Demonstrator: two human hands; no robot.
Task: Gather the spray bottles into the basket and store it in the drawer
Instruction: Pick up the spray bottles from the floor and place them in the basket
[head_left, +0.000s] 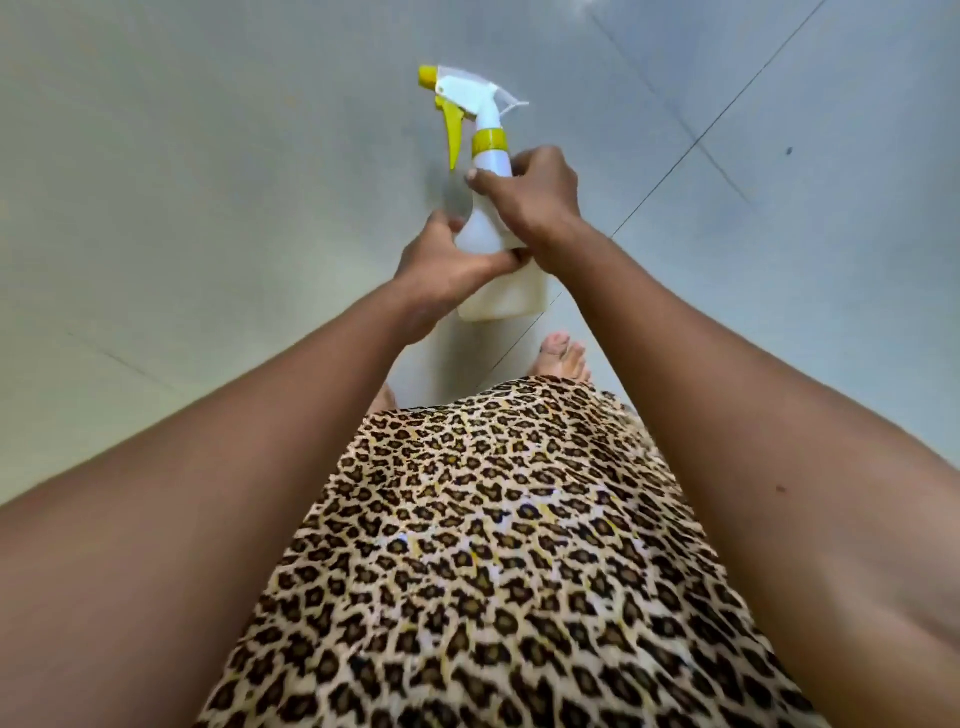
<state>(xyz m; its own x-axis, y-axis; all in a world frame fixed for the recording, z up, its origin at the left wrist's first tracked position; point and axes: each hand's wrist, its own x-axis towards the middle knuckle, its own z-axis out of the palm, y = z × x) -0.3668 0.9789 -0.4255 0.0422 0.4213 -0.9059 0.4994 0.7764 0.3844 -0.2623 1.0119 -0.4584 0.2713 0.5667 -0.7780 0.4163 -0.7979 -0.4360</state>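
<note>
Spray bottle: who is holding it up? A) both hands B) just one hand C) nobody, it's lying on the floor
A: the left hand grips the spray bottle low on its body, and the right hand wraps round it higher up, so it is held clear of the floor.

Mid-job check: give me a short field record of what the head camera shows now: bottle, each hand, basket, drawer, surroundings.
spray bottle: white, yellow trigger and collar, held off the floor
left hand: grips the bottle's lower body
right hand: grips the bottle's upper body, below the collar
basket: not in view
drawer: not in view
surroundings: grey tiled floor, leopard-print garment, bare foot
</note>
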